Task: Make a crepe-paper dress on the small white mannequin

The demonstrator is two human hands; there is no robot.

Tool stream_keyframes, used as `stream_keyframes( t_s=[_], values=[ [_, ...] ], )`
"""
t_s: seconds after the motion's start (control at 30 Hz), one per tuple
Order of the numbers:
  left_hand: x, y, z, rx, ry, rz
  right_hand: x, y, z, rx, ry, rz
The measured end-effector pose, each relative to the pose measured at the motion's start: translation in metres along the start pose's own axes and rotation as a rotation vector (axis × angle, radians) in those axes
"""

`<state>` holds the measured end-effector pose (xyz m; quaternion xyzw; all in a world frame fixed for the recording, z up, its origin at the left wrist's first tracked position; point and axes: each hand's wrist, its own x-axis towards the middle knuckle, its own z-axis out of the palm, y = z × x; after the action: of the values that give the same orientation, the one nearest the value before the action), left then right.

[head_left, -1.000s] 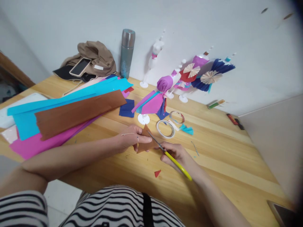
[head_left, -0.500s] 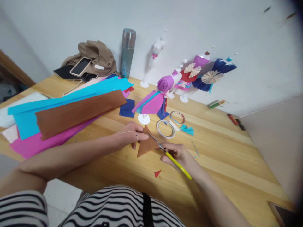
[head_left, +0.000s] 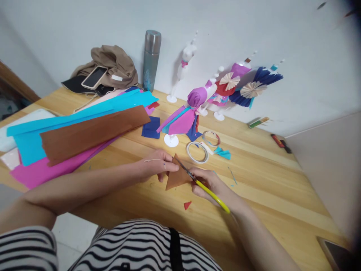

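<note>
From here, the left hand (head_left: 155, 164), fingers pinching, has just edged brown paper (head_left: 178, 178) toward five o'clock under scissors (head_left: 209, 192) the right hand (head_left: 216, 182) grips, seemingly mid-cut.

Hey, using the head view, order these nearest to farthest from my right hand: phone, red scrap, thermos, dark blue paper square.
1. Red scrap: close by, left of your right hand, on your body's side.
2. Dark blue paper square: left, beyond both hands.
3. Thermos: farther back, left, upright.
4. Phone: far back left.
</note>
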<state>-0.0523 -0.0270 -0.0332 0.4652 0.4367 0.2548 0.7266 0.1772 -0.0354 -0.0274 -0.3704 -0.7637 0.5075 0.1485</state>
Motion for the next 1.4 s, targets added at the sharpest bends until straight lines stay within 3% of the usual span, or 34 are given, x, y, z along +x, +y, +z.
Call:
stream_keyframes(
  t_s=[0.1, 0.63, 1.07, 1.4],
  values=[
    [-0.001, 0.001, 0.002, -0.007, 0.004, -0.014, 0.001, -0.002, 0.001, 0.083, -0.054, -0.009],
    [-0.001, 0.000, 0.004, -0.014, 0.038, -0.033, 0.003, 0.005, 0.005, 0.198, -0.022, 0.020],
    [0.001, -0.005, 0.002, -0.043, 0.017, -0.017, -0.004, 0.030, 0.003, 0.041, -0.013, 0.102],
    [0.004, -0.007, 0.000, -0.041, 0.005, -0.035, 0.000, 0.015, 0.005, 0.088, -0.018, 0.048]
  ],
)
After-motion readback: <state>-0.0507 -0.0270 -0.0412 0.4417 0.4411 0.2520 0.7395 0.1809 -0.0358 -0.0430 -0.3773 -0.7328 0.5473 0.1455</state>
